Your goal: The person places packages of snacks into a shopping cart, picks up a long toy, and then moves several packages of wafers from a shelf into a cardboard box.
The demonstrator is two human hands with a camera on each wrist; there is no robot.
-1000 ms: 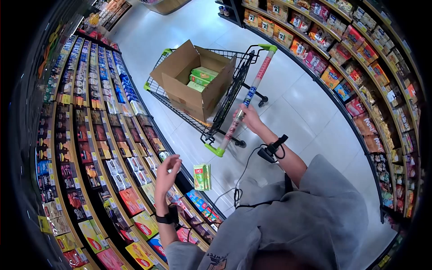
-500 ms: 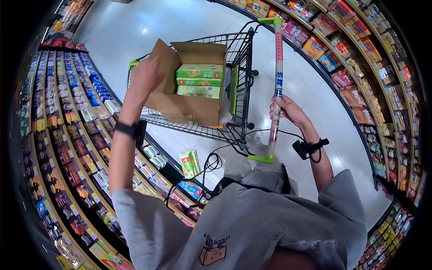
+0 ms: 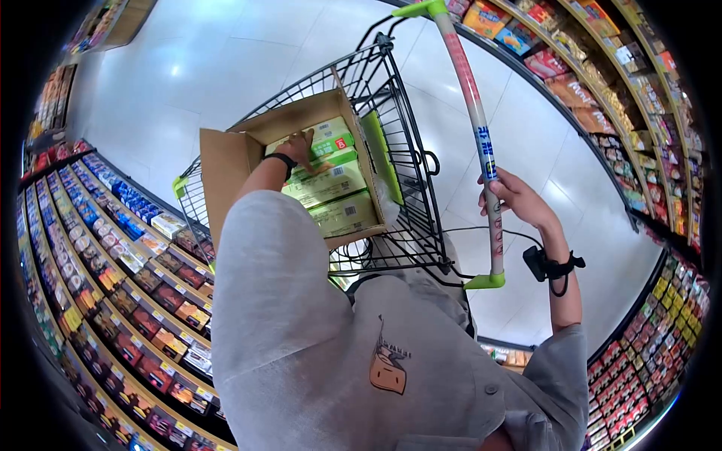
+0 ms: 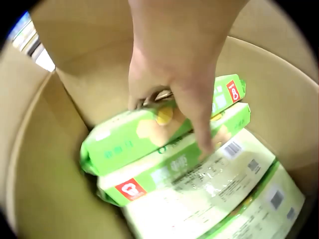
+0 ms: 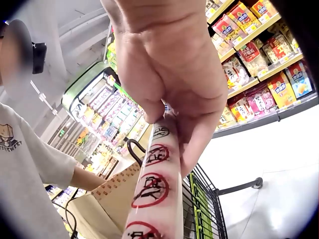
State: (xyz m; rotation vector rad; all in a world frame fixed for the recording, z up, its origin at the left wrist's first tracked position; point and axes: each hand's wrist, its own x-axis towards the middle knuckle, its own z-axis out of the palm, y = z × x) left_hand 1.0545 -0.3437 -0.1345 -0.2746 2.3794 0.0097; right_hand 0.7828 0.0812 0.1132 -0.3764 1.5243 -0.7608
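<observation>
A cardboard box (image 3: 226, 173) sits in a black wire shopping cart (image 3: 410, 188) and holds several green packs. My left hand (image 3: 302, 146) reaches into the box (image 4: 45, 189). In the left wrist view that hand (image 4: 169, 107) grips the top green pack (image 4: 119, 144), thumb across its face and fingers curled over its far edge. More green packs (image 4: 209, 189) lie stacked under it. My right hand (image 3: 511, 197) is wrapped round the cart's pink-and-white handle bar (image 3: 481, 143); the right wrist view shows the hand (image 5: 169, 79) gripping the bar (image 5: 154, 194).
Stocked shelves (image 3: 113, 248) run close along the cart's left side. Another stocked shelf row (image 3: 639, 113) curves along the right. White tiled floor (image 3: 226, 60) stretches ahead of the cart. A grey-sleeved shoulder (image 3: 286, 301) fills the near foreground.
The left hand left the shelf, rose past the box flap and went down into the box onto the green packs. The cart came closer. The right hand stayed on the handle.
</observation>
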